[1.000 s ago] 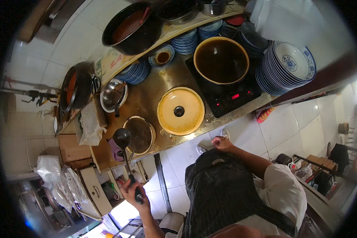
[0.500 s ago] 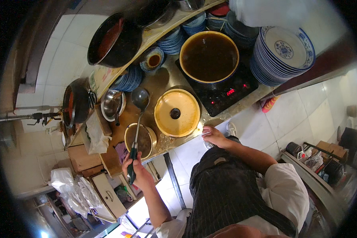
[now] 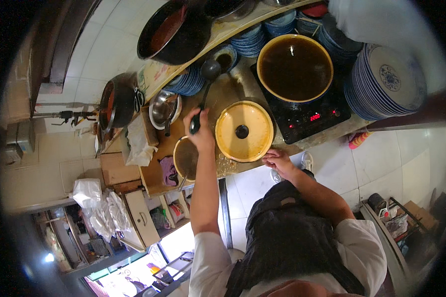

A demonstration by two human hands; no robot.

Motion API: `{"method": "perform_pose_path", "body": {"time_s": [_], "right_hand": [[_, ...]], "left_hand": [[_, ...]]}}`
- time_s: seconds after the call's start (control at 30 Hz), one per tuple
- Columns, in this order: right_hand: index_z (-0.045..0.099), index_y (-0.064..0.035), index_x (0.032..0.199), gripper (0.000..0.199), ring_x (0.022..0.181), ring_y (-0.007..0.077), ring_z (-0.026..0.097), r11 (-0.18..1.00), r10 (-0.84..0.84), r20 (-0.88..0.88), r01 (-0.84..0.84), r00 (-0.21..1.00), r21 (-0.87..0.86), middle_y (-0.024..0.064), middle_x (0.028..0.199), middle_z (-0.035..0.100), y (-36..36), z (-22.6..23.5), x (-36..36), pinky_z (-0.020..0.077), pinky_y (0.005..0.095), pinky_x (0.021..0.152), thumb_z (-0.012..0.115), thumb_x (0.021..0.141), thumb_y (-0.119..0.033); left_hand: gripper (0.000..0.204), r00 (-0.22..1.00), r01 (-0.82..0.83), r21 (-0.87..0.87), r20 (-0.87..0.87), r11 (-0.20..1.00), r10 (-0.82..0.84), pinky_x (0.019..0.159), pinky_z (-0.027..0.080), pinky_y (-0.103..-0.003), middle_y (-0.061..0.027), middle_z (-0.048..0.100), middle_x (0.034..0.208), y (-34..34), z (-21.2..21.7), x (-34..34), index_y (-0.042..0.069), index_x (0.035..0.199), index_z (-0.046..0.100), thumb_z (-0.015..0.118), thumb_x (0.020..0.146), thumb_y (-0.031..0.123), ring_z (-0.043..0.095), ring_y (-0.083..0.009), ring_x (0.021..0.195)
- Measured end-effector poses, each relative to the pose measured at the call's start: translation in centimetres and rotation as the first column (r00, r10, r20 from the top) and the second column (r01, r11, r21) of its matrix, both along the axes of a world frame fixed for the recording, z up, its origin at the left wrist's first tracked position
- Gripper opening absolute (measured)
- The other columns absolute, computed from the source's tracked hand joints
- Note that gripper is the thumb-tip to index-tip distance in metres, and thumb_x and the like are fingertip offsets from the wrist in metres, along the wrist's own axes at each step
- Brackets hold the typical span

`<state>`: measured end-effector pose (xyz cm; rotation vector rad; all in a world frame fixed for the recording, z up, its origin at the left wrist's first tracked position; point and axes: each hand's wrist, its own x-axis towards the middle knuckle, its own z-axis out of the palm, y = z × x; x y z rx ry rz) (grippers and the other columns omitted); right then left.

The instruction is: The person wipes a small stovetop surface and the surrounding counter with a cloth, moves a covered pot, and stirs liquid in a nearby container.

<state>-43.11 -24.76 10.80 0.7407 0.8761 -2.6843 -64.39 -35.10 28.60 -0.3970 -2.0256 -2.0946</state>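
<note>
The left hand (image 3: 201,132) is holding the dark handle of a long ladle (image 3: 204,89), its scoop reaching toward the back edge of the counter (image 3: 228,94). The right hand (image 3: 278,162) is resting with fingers curled on the front edge, just beside the yellow lid (image 3: 244,131)

ladle (image 3: 204,91) | dark, long-handled | held by handle | bowl over counter near small sauce bowl (image 3: 225,58)
</note>
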Motion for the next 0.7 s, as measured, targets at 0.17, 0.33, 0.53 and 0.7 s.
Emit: {"method": "perform_pose_path", "body": {"time_s": [0.17,0.33,0.53,0.7], "right_hand": [[0.054,-0.0077,0.106,0.022,0.092,0.0141,0.057,0.999,-0.016,-0.031,0.015,0.999,-0.042,0.0048,0.101,0.059,-0.1,0.1,0.0,0.0463,0.0303,0.085,0.050,0.084,-0.004],[0.054,-0.0079,0.108,0.022,0.093,0.0143,0.057,0.998,-0.026,-0.065,0.022,0.998,-0.062,0.0039,0.102,0.059,0.2,0.4,-0.2,0.0458,0.0310,0.086,0.050,0.087,-0.008],[0.053,-0.0046,0.110,0.020,0.093,0.0170,0.057,0.998,-0.030,-0.085,0.025,0.996,-0.064,0.0072,0.103,0.059,0.2,1.0,-0.9,0.0469,0.0307,0.086,0.047,0.091,-0.008],[0.057,-0.0098,0.103,0.016,0.087,0.0127,0.059,0.998,-0.042,-0.098,0.037,0.994,-0.056,0.0011,0.097,0.060,-0.2,1.1,-1.6,0.0495,0.0315,0.081,0.055,0.089,-0.016]], "left_hand": [[0.012,0.998,-0.019,-0.046,-0.053,0.999,0.017,0.076,0.047,-0.029,-0.0077,0.056,0.092,1.5,-4.7,-6.0,0.003,0.089,0.058,0.064,0.079,0.002,0.059,-0.0190,0.084],[0.010,1.000,0.006,-0.009,0.002,1.000,-0.006,0.073,0.046,-0.027,-0.0047,0.048,0.092,3.2,-5.7,-7.5,0.002,0.087,0.058,0.063,0.078,0.001,0.058,-0.0149,0.078],[0.011,1.000,0.009,-0.092,-0.007,0.996,-0.010,0.073,0.045,-0.027,-0.0044,0.049,0.094,3.9,-4.4,-6.6,0.003,0.087,0.059,0.065,0.078,0.002,0.055,-0.0143,0.077],[0.010,0.993,-0.014,-0.248,-0.117,0.969,-0.015,0.080,0.042,-0.029,-0.0057,0.049,0.094,2.9,-5.6,-7.9,0.003,0.086,0.060,0.066,0.077,0.003,0.052,-0.0177,0.086]]}}
